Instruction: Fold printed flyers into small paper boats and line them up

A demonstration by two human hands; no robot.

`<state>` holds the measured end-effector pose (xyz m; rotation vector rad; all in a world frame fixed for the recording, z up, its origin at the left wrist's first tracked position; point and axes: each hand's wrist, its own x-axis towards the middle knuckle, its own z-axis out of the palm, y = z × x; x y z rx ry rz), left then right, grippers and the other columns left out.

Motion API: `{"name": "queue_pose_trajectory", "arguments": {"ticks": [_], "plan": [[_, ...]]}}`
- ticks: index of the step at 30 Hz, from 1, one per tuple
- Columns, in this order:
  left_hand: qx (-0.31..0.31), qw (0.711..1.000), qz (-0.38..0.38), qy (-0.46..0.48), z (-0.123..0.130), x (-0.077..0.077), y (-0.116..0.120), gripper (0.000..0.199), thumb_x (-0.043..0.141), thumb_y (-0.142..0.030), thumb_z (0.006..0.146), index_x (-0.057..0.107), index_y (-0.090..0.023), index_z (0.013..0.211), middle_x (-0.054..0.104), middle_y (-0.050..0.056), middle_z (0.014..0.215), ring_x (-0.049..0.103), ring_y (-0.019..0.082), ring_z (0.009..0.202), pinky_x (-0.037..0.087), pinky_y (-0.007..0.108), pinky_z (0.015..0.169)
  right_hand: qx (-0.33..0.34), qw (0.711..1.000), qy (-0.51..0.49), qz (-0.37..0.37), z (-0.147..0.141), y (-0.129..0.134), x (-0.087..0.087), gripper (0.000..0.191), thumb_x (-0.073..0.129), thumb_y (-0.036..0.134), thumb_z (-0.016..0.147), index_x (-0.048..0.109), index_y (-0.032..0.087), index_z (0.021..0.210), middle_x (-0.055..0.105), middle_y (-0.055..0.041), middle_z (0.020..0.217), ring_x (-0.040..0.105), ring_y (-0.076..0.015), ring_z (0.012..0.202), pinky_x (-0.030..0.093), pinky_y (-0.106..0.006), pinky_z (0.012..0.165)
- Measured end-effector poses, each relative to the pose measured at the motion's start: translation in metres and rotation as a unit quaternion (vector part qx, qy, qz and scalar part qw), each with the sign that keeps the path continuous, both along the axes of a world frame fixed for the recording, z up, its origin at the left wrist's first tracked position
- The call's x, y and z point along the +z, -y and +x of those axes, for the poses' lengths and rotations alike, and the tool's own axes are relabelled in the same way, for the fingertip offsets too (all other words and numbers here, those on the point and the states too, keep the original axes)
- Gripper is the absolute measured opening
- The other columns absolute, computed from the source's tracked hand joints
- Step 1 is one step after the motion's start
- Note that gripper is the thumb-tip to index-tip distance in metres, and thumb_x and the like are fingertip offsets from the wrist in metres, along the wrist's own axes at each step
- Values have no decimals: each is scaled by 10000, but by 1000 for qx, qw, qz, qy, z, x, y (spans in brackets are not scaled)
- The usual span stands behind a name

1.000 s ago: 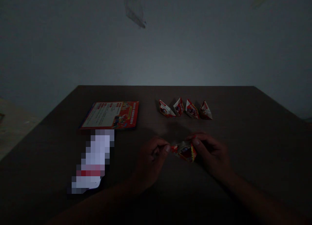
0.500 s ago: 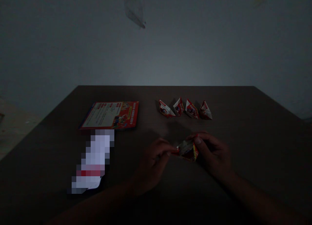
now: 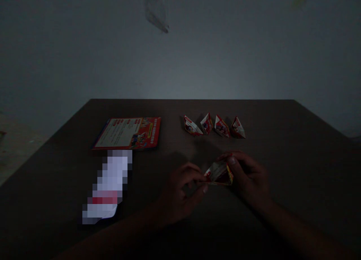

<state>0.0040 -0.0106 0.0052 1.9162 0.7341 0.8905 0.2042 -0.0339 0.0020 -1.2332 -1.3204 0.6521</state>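
Note:
A partly folded red, white and yellow paper piece (image 3: 219, 173) is held just above the dark table, its pale inside facing up. My right hand (image 3: 249, 175) pinches its right end between thumb and fingers. At its left end, the fingers of my left hand (image 3: 184, 188) touch the red tip, with the thumb a little apart below. Beyond my hands stand several folded red and white paper shapes in a row, among them a leftmost one (image 3: 193, 126) and a rightmost one (image 3: 238, 128).
On the left of the table (image 3: 172, 106) lies a stack of printed red and white sheets (image 3: 126, 134). Nearer me is a bright, pixelated flat object (image 3: 109, 185). A clear plastic bag (image 3: 156, 12) shows at the top, against the grey wall.
The paper piece has shifted slightly right and its pale inside shows wider. My left thumb has moved away from the fingers, and my right hand has moved slightly right.

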Motion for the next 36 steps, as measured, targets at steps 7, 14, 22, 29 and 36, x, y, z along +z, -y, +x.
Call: {"name": "queue_pose_trajectory", "arguments": {"ticks": [7, 14, 22, 29, 36], "plan": [[-2, 1000, 9, 4, 1, 1, 0, 81, 583, -185, 817, 652, -167, 854, 583, 61, 907, 544, 120, 695, 446, 244, 617, -27, 998, -59, -16, -4, 0, 1, 147, 577, 339, 864, 653, 214, 848, 669, -39, 817, 630, -173, 735, 509, -276, 642], [-9, 1000, 6, -5, 1, 3, 1, 95, 599, -154, 796, 675, -179, 847, 592, 69, 925, 591, 158, 818, 476, 261, 675, -50, 996, -73, -15, -3, -2, 0, 132, 594, 338, 855, 652, 220, 846, 665, -35, 829, 623, -167, 732, 505, -274, 650], [-27, 999, 27, 8, 2, 3, 1, 68, 618, -139, 778, 681, -149, 801, 600, 84, 904, 599, 167, 832, 483, 285, 724, -68, 992, -101, -27, -2, -2, -5, 128, 607, 340, 847, 653, 221, 849, 664, -33, 854, 621, -164, 746, 502, -268, 654], [-48, 999, 16, 8, 2, 5, 2, 124, 538, -182, 833, 651, -152, 793, 602, 88, 893, 585, 166, 813, 467, 280, 709, -26, 996, -78, -31, -3, -1, -2, 134, 593, 335, 853, 651, 215, 840, 662, -41, 848, 627, -169, 741, 515, -265, 627], [2, 990, -138, 18, 8, -3, 2, 170, 578, -261, 820, 485, -175, 707, 559, 13, 756, 541, 134, 705, 416, 236, 628, 91, 995, -34, 5, -11, 1, -1, 118, 528, 211, 898, 642, 239, 889, 625, -22, 850, 619, -151, 767, 496, -262, 664]]}}
